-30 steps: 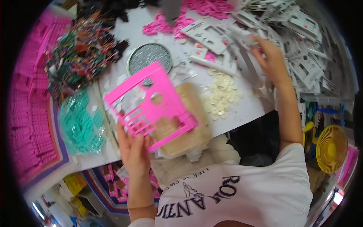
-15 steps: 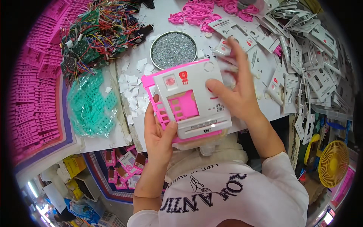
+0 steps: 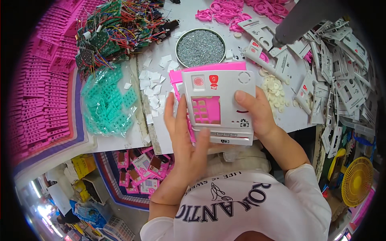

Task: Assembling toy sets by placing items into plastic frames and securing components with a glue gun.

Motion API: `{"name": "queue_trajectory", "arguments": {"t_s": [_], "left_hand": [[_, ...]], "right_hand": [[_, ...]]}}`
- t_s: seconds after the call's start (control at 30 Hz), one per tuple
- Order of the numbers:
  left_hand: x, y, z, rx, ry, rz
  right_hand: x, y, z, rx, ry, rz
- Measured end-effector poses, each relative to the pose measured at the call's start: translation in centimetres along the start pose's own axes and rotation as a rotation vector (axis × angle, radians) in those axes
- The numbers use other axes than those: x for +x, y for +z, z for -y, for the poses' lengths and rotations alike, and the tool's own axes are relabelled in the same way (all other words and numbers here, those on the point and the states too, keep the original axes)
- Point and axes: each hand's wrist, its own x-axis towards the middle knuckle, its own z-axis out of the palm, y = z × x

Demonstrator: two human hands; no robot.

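Holding the white panel (image 3: 219, 105) flat against the pink frame (image 3: 209, 68) behind it, I've got both hands on the pair, just above the table edge and right in front of my chest. My left hand (image 3: 185, 140) is under and along the left side, fingers spread upward over the pink edge, thumb lying across the panel's bottom strip, clamped on the stack. My right hand (image 3: 257, 114) grips the right edge, thumb pressed on the white face, the other fingers hidden behind, so it is closed on the stack too. The panel stands upright to my view, long axis running away from me, its square window showing pink through it. The pink frame peeks out along the top and left, so the two are not quite flush; it sits up and left of the panel. Both forearms come in bent from below, the right one steeper.

Further out: a round tin of small silver screws (image 3: 200, 47) just beyond the panel, white buttons (image 3: 274, 90) to its right, a bag of teal parts (image 3: 106, 102) to the left, wired circuit boards (image 3: 108, 28) beyond that, and more white panels (image 3: 341, 68) heaped on the right.
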Motion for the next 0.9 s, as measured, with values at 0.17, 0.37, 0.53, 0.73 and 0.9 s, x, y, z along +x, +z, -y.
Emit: {"name": "queue_trajectory", "arguments": {"t_s": [0.17,0.37,0.53,0.73,0.9], "left_hand": [[0.5,-0.9,-1.8,0.087,0.07,-0.241],[-1.1,-1.5,-2.2,-0.551,-0.116,-0.448],[-1.6,0.1,0.1,-0.073,-0.211,-0.205],[-3.7,0.7,1.7,-0.505,-0.098,-0.491],[-3.2,0.1,1.1,-0.295,-0.236,-0.18]], "right_hand": [[0.0,1.4,0.3,0.038,0.056,0.075],[0.5,-0.2,-1.4,0.131,0.032,0.032],[0.2,2.5,0.0,-0.262,-0.085,-0.059],[0.5,1.7,-0.2,-0.139,0.068,-0.019],[0.6,1.9,-0.2,-0.093,0.02,0.103]]}}
